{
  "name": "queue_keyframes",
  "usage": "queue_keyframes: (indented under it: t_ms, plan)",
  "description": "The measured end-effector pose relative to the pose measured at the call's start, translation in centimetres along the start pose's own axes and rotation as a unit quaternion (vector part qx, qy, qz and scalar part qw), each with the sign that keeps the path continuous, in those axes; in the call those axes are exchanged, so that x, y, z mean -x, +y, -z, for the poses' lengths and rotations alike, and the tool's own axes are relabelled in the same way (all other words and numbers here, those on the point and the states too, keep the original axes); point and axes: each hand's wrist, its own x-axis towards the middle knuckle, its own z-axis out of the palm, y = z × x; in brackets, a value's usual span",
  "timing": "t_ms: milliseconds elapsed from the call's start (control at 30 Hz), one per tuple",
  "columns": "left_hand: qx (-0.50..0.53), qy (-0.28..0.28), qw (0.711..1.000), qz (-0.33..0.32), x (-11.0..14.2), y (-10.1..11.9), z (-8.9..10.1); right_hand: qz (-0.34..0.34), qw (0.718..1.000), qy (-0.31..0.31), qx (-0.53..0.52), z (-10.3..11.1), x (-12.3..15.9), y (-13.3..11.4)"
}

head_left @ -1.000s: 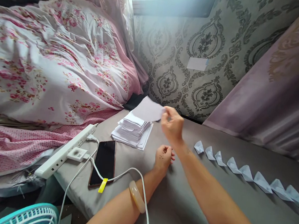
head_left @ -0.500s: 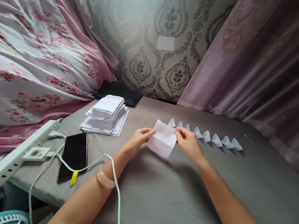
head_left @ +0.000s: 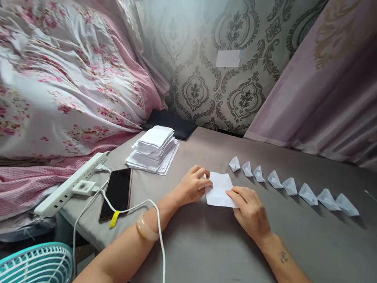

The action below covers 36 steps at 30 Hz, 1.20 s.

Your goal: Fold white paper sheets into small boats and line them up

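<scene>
A small square sheet of white paper (head_left: 220, 189) with a faint crease lies at or just above the grey cloth in front of me. My left hand (head_left: 191, 186) grips its left edge, fingers curled and thumb on top. My right hand (head_left: 251, 212) pinches the lower right edge, its fingers over the paper. Past the sheet and to the right, several folded white paper boats (head_left: 275, 180) stand in a slanting row. A stack of white paper (head_left: 153, 149) rests left of my left hand.
A phone (head_left: 117, 194) lies at left beside a power strip (head_left: 72, 186). A white cable (head_left: 162, 245) loops over my left forearm. A teal fan (head_left: 35, 267) stands at lower left. A thin white stick (head_left: 375, 199) lies far right, and a black flat item (head_left: 170, 123) sits behind the stack.
The paper has come down from a raised, tilted position to lie nearly flat. Both hands lowered with it, the right shifting to the lower right edge. My view has turned left.
</scene>
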Motion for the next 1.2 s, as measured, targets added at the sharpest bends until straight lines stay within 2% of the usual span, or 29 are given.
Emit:
queue_keyframes:
  t_ms: [100,200,300,433,567,733,867,1067,1200]
  plan:
    - [-0.020,-0.127,0.992,-0.013,0.5,0.2,-0.2,0.001,0.997,-0.080,0.003,-0.5,0.9,-0.2]
    - [-0.007,-0.171,0.985,0.024,0.7,0.4,-0.5,-0.043,0.992,-0.111,-0.047,-1.2,1.4,0.1]
    - [0.022,-0.150,0.985,0.086,0.7,0.6,-0.9,-0.115,0.984,-0.087,-0.107,-2.0,1.5,1.0]
    - [0.059,-0.086,0.973,0.208,0.6,0.9,-1.6,-0.216,0.962,-0.083,-0.146,-2.7,1.2,1.9]
    - [0.067,-0.051,0.956,0.282,0.5,0.9,-2.2,-0.261,0.954,-0.069,-0.133,-2.8,0.6,1.7]
    - [0.050,-0.052,0.952,0.296,0.4,1.0,-2.8,-0.312,0.943,-0.067,-0.094,-2.8,-0.1,1.2]
    - [0.026,-0.027,0.952,0.304,0.7,1.0,-3.5,-0.325,0.941,-0.064,-0.074,-3.1,-0.4,1.2]
    - [-0.011,-0.021,0.960,0.277,1.1,0.6,-3.9,-0.344,0.935,-0.074,-0.038,-3.5,-0.5,1.3]
    - [-0.077,-0.055,0.968,0.231,0.6,1.3,-3.1,-0.356,0.930,-0.089,-0.025,-3.3,-0.8,1.1]
